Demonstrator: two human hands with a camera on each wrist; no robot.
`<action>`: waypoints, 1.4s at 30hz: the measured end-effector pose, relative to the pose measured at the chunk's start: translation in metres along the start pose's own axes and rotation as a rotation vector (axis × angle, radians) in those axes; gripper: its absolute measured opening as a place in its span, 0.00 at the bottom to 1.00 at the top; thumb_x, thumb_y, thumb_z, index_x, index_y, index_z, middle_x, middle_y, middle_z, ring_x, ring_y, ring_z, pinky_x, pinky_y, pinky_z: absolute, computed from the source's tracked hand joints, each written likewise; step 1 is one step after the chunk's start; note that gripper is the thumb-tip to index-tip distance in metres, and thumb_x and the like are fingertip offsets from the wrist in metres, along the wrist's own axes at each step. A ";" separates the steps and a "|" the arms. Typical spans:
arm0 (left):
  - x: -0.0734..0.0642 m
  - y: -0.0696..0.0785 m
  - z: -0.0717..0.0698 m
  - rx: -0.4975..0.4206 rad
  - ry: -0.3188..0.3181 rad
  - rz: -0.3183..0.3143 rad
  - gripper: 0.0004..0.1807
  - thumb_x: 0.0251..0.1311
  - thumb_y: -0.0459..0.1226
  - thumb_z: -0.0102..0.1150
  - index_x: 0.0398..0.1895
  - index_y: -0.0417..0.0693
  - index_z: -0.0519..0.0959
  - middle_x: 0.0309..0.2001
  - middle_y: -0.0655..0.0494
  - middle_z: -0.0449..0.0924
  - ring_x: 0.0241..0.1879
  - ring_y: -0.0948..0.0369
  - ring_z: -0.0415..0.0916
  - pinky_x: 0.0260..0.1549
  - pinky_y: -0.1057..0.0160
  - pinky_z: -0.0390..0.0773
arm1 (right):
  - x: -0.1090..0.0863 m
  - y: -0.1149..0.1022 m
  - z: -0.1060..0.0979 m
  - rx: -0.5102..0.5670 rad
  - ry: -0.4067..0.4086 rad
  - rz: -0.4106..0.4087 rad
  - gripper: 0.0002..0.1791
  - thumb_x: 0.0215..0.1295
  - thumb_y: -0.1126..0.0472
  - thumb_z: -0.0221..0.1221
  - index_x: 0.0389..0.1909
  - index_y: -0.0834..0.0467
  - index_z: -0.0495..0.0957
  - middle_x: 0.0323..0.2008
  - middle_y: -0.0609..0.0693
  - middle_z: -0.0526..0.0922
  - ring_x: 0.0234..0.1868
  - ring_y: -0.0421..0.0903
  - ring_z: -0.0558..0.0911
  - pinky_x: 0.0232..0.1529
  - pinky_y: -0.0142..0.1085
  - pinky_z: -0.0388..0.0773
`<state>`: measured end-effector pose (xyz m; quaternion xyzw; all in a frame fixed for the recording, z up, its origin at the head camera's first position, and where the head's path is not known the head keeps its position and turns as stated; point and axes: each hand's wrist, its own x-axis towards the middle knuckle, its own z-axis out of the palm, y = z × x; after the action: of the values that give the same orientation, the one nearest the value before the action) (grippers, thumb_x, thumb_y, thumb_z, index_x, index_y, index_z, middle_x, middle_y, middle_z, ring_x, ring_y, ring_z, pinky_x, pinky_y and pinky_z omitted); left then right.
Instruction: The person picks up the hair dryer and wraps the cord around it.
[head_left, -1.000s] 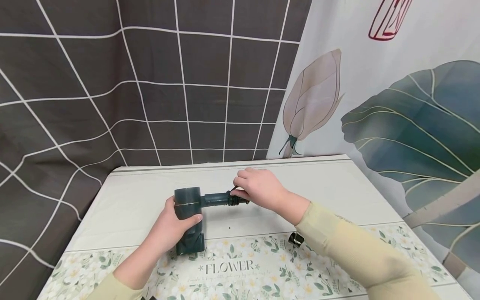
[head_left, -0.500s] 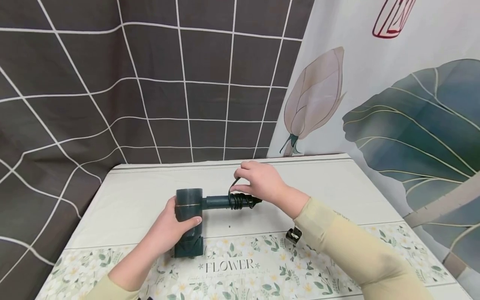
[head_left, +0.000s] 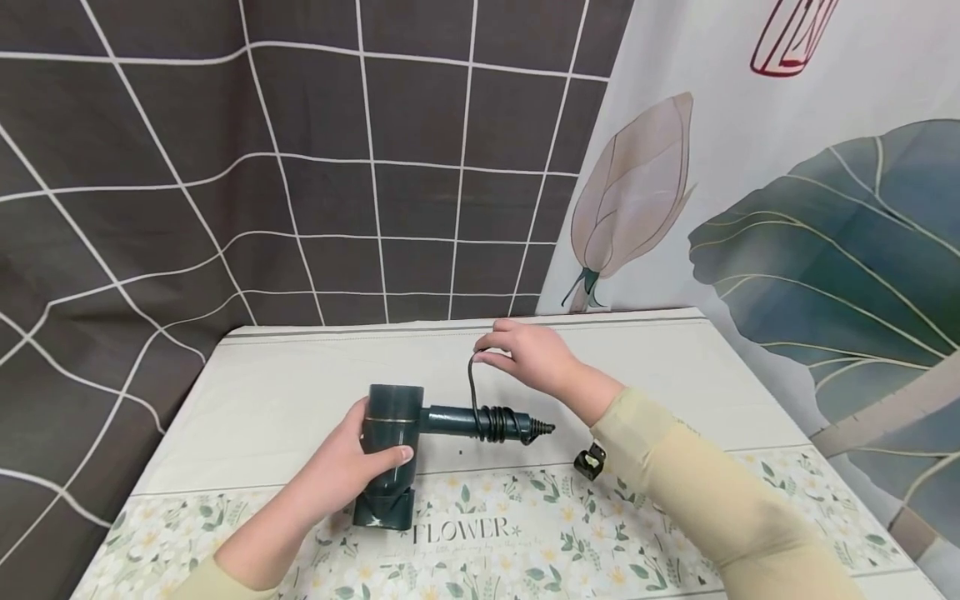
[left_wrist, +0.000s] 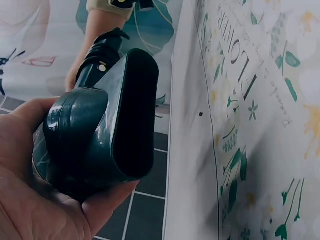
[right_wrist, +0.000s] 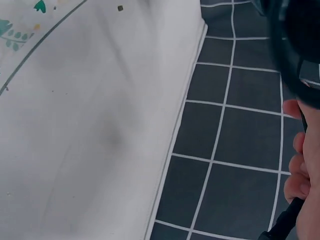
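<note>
In the head view a dark teal hair dryer [head_left: 396, 402] is held over the table, its handle [head_left: 446, 419] pointing right. My left hand [head_left: 348, 458] grips the barrel, thumb across the near side. The slotted nozzle [left_wrist: 137, 115] faces the left wrist camera. Several turns of black cord [head_left: 493, 424] wrap the handle's lower part. From them one strand rises to my right hand [head_left: 528, 354], which pinches it between thumb and fingers above the handle. In the right wrist view, that hand's fingers [right_wrist: 299, 172] curl beside a black cord end piece [right_wrist: 285, 222].
A pale table cover [head_left: 315, 417] with a floral band and FLOWER lettering lies beneath. A dark gridded curtain [head_left: 412, 200] hangs behind it, and a white leaf-print curtain [head_left: 750, 200] at the right. A small black device [head_left: 590, 461] is beside the right sleeve.
My right hand has lifted away from the handle, drawing a longer strand of cord off the coil. The hair dryer has shifted slightly right and toward me, its handle now tilting down.
</note>
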<state>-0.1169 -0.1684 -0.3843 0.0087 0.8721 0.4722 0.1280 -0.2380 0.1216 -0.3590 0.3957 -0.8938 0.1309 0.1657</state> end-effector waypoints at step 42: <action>0.013 0.017 0.019 -0.373 0.107 -0.090 0.58 0.59 0.57 0.65 0.79 0.42 0.39 0.74 0.35 0.51 0.68 0.41 0.62 0.66 0.36 0.57 | -0.029 -0.019 0.042 -0.033 -0.147 0.034 0.11 0.71 0.52 0.59 0.48 0.48 0.86 0.42 0.45 0.88 0.38 0.43 0.87 0.39 0.42 0.83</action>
<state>-0.1273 -0.1418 -0.3830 -0.0793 0.7746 0.6191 0.1019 -0.2134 0.1127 -0.4067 0.3861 -0.9122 0.0894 0.1037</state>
